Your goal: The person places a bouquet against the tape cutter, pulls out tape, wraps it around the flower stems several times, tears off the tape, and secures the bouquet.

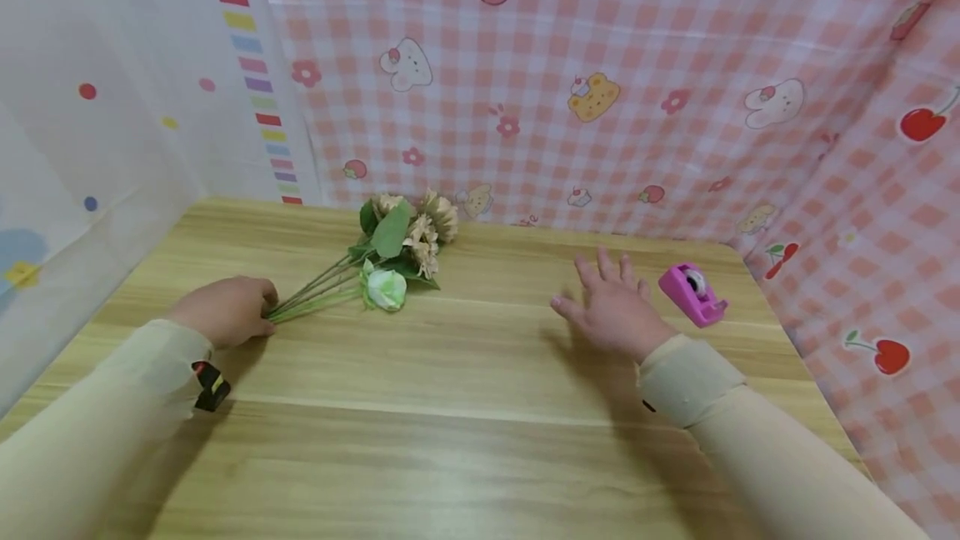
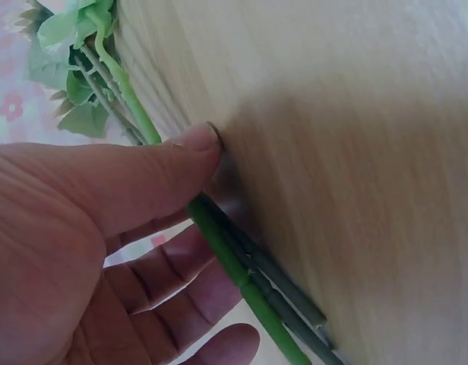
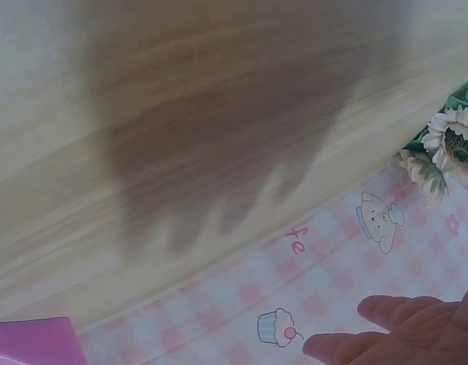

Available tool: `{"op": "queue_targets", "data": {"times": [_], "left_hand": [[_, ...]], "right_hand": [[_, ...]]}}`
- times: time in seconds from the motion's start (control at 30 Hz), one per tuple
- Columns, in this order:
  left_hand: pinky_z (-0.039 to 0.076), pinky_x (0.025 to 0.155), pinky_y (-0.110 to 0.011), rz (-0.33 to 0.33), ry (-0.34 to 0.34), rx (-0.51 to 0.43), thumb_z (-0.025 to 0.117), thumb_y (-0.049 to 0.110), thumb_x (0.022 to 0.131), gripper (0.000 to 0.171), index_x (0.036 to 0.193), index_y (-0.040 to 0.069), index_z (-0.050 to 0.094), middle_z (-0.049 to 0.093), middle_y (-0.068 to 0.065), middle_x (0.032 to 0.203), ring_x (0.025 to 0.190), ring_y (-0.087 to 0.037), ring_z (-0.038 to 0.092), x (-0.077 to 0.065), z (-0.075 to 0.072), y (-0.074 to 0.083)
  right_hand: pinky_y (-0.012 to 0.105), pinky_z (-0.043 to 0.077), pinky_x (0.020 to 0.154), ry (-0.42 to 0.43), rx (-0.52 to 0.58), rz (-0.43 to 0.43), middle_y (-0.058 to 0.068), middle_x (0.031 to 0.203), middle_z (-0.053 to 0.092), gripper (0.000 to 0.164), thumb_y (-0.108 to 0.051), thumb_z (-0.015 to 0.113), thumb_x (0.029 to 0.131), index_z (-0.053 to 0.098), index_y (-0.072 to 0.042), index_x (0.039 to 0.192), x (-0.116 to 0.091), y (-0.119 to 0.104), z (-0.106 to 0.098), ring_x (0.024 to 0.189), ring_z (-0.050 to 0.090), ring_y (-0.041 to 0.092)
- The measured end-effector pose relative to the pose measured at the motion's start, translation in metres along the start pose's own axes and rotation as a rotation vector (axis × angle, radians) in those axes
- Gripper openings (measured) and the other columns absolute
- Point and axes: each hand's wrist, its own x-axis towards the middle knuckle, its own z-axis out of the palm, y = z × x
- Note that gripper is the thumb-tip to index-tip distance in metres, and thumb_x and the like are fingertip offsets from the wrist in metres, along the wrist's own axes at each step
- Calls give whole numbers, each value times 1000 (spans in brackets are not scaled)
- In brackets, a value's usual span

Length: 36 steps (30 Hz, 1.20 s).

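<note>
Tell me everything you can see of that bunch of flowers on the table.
The bunch of flowers carries several beige blooms and one white-and-green bloom among broad green leaves. Its thin stems, one bright green and others darker, look like plastic, so it seems artificial. It lies slanted toward the back left of the wooden table, blooms pointing away from the person and to the right. The stems converge in the grip of the left hand, pinched by thumb and fingers.
</note>
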Motion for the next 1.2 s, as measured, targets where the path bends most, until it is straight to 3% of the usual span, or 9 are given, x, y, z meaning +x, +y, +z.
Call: {"op": "queue_targets", "data": {"times": [0.27, 0.43, 0.6, 0.8, 0.9, 1.07, 1.2], "left_hand": [[56, 92, -61, -19, -1, -31, 80, 35, 92, 55, 124, -7, 65, 71, -28, 119, 108, -43, 69, -2, -2, 0], [56, 88, -60, -49, 7, -34, 76, 54, 91, 69, 125, -5, 63, 66, -27, 114, 102, -39, 65, -3, -1, 0], [49, 101, -72, -58, 30, -52, 69, 70, 90, 103, 149, -11, 45, 51, -41, 140, 129, -58, 53, -5, 2, 0], [37, 110, -79, -98, 40, -97, 63, 76, 90, 119, 159, -13, 25, 27, -47, 158, 143, -67, 31, -6, 2, -1], [34, 111, -80, -99, 47, -104, 63, 77, 90, 120, 160, -13, 23, 23, -47, 159, 145, -67, 26, -5, 2, -1], [32, 112, -82, -96, 65, -89, 61, 80, 88, 122, 160, -12, 23, 23, -48, 159, 145, -70, 22, -4, 4, -4], [29, 112, -82, -99, 76, -79, 63, 79, 88, 122, 160, -11, 23, 22, -48, 160, 144, -73, 19, -5, 5, -5]], "right_hand": [[81, -4, 121, 13, 16, 51, 26, 175, -6, 95, -71, 43, 103, 11, -12, 170, 2, 12, -6, 157, -14, 58], [83, -5, 119, 32, -27, 99, 33, 172, -9, 106, -80, 37, 99, 9, -6, 169, 8, 44, -14, 153, -14, 64], [87, 0, 116, 79, -24, 187, 39, 169, -10, 119, -85, 45, 93, 10, 2, 166, 12, 90, -23, 150, -11, 69], [87, 19, 107, 129, -17, 271, 48, 154, 18, 112, -74, 62, 91, 24, 10, 155, 8, 131, -26, 141, 12, 74], [86, 23, 106, 125, -6, 294, 51, 151, 19, 110, -68, 66, 91, 25, 13, 153, 5, 140, -26, 139, 12, 76], [90, 16, 109, 116, 16, 312, 53, 155, 9, 111, -63, 68, 92, 21, 16, 154, 2, 145, -26, 143, 0, 78], [90, 14, 109, 104, 29, 319, 53, 155, 7, 111, -61, 69, 91, 20, 16, 154, 2, 142, -27, 143, -1, 78]]}}
